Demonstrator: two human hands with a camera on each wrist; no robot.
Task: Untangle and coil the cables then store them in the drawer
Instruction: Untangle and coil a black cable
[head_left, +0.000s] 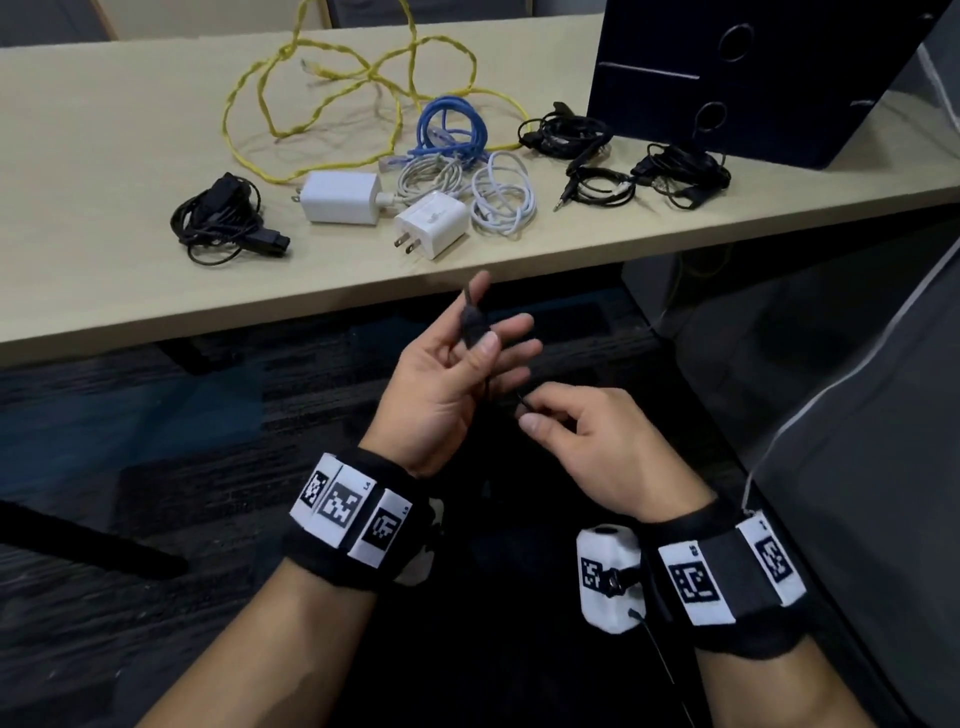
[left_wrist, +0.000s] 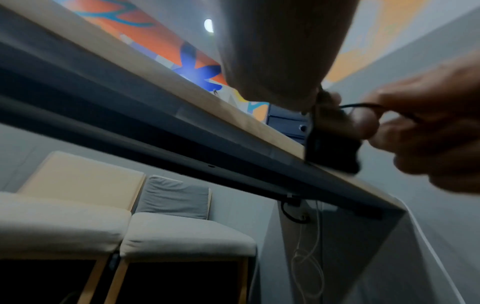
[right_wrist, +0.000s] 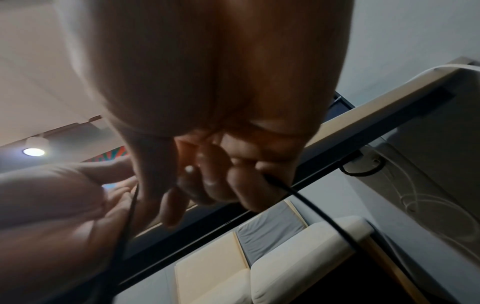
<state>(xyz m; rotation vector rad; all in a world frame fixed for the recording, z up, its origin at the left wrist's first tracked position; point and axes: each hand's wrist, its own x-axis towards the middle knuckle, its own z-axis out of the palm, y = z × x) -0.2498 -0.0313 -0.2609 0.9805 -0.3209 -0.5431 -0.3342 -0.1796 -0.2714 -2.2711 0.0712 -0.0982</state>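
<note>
A pale wooden desk (head_left: 104, 130) is stretching across the view, and the hands are working just below its front edge, over dark carpet. The left hand (head_left: 447, 384) is lying palm-up, thumb pinching the plug end of a thin black cable (head_left: 472, 325) against the fingers, the other fingers spreading loosely. The right hand (head_left: 587, 447) is pinching the same cable lower down between thumb and forefinger. It is looking light, limp and springy, likely to kink, so holding near the plug and feeding short loops seems wise. On the desk, yellow cable (head_left: 322, 98), blue cable (head_left: 452, 130), white chargers (head_left: 343, 197) and black bundles are waiting beside a dark drawer unit (head_left: 727, 78).
</note>
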